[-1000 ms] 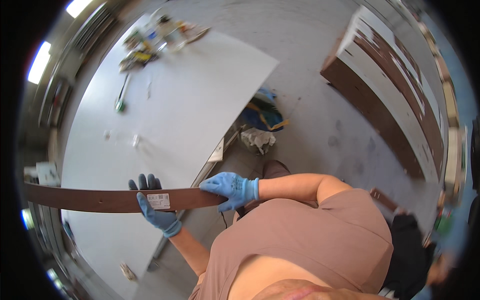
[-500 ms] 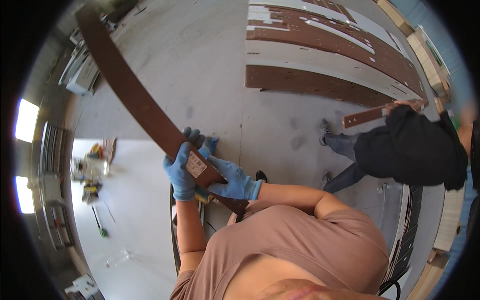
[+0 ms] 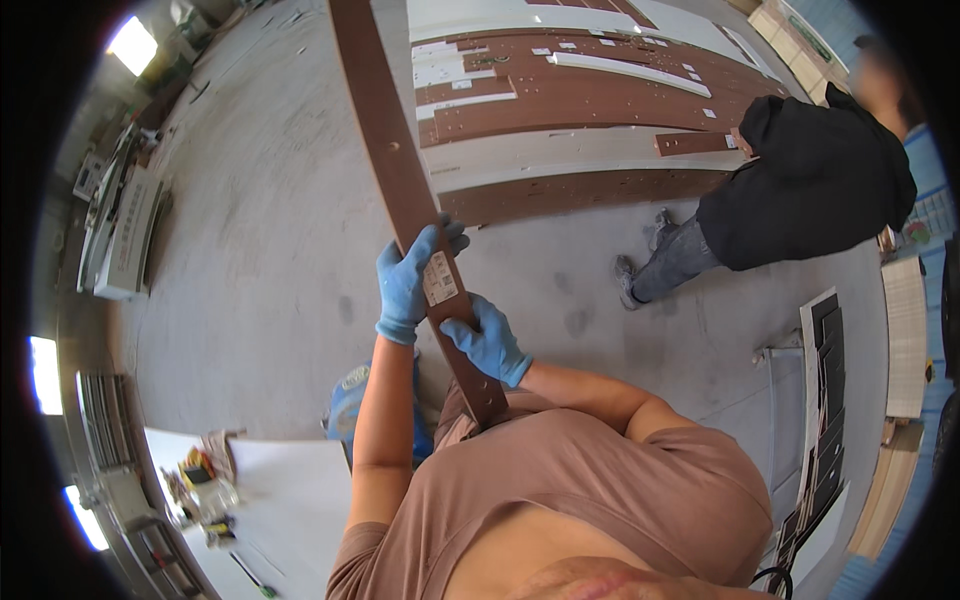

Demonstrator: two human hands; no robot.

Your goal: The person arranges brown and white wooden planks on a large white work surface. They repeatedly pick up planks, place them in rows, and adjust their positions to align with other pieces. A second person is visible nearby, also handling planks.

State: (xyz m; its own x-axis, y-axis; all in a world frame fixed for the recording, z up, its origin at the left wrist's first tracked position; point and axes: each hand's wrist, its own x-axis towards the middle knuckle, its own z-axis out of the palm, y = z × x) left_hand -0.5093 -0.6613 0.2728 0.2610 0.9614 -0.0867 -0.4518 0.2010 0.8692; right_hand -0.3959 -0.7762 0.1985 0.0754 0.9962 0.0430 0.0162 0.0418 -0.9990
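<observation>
A long brown board [image 3: 392, 150] with a white printed label runs from my lap up past the top edge of the view. My left hand [image 3: 405, 285], in a blue glove, grips it from the left beside the label. Lower down, my right hand [image 3: 490, 343], gloved the same way, is closed round the board's right edge. A few drilled holes show along the board's face. Its near end lies close against my body.
A large stack of brown and white panels [image 3: 580, 185] lies ahead. Beside it a co-worker in black [image 3: 810, 190] holds a shorter brown board [image 3: 695, 144]. At lower left stands a white table [image 3: 300, 480] with tools and jars. Dark panels [image 3: 825, 400] lean at right.
I have turned to the right with the board, and its far end has swung rightward toward the panel stack. The white table has slid to the lower left. The co-worker has moved closer to the stack.
</observation>
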